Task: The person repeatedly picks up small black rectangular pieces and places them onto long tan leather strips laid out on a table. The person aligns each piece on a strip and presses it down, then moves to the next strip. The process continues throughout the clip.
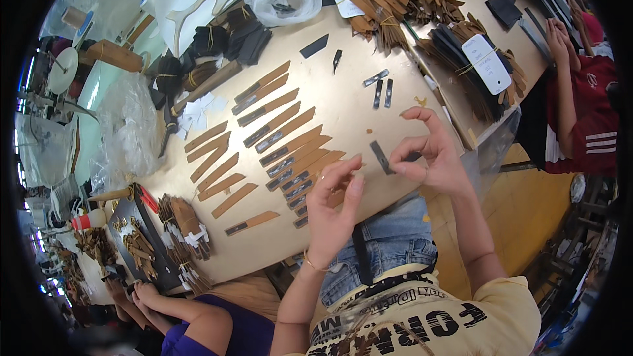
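My right hand (428, 151) pinches a small dark strip (380, 157) between thumb and a finger, just above the table's front part, while another finger arches up. To its left, my left hand (333, 207) has its fingers curled toward the thumb; whatever may be between the tips is too small to make out. Beside the left hand lies a slanting row of brown strap pieces (283, 113), many with a dark strip on one end. Further left are plain brown strap pieces (221, 170). Beyond my right hand rest loose dark strips (382, 92).
Bundled brown pieces (382, 3) and a dark bundle with a white tag (484, 62) stand at the back right. A clear plastic bag (283, 1) sits at the back. Tied bundles (184, 231) lie front left. Co-workers' arms (560, 59) show at right and lower left.
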Demonstrator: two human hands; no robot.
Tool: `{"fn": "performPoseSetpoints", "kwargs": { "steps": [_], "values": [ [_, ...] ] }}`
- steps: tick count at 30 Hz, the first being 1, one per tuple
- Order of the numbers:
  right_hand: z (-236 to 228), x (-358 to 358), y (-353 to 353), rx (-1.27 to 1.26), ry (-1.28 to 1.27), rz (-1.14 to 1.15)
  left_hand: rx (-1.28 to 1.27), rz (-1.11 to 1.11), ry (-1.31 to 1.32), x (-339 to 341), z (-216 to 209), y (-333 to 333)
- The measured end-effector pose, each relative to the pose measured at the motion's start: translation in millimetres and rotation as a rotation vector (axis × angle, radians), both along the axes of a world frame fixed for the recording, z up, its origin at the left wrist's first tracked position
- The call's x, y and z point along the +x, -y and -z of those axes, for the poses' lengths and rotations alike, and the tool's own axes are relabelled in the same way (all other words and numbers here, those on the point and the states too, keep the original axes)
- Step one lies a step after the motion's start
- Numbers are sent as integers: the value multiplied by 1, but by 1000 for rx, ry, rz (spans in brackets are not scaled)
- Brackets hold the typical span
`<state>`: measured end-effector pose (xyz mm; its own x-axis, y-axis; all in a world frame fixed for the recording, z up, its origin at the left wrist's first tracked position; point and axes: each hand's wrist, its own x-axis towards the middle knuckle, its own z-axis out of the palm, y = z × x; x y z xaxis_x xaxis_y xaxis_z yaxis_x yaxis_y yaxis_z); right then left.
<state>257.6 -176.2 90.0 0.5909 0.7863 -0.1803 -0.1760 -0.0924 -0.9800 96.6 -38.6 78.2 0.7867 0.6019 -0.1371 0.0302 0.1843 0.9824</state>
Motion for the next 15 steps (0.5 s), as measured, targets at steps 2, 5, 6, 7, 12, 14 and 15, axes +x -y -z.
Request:
{"fn": "performPoseSetpoints", "kwargs": {
  "steps": [2,5,6,7,12,14,15],
  "values": [
    [-5,-8,-1,23,-32,-83,-123,63,55,0,-5,-8],
    [-7,-14,-5,55,-12,-130,-173,103,74,-3,-11,-15],
    [-6,-15,-8,46,77,-106,-155,98,74,-4,-13,-16],
    [-6,-16,-11,47,165,-81,-137,93,75,-5,-14,-16],
    [-17,-29,-16,-64,545,70,339,-188,24,2,-14,-3],
    [-27,-43,-13,-99,629,106,468,-251,47,6,-15,4],
    [-30,-47,-14,-102,605,107,516,-251,79,8,-15,7]
  ]
}}
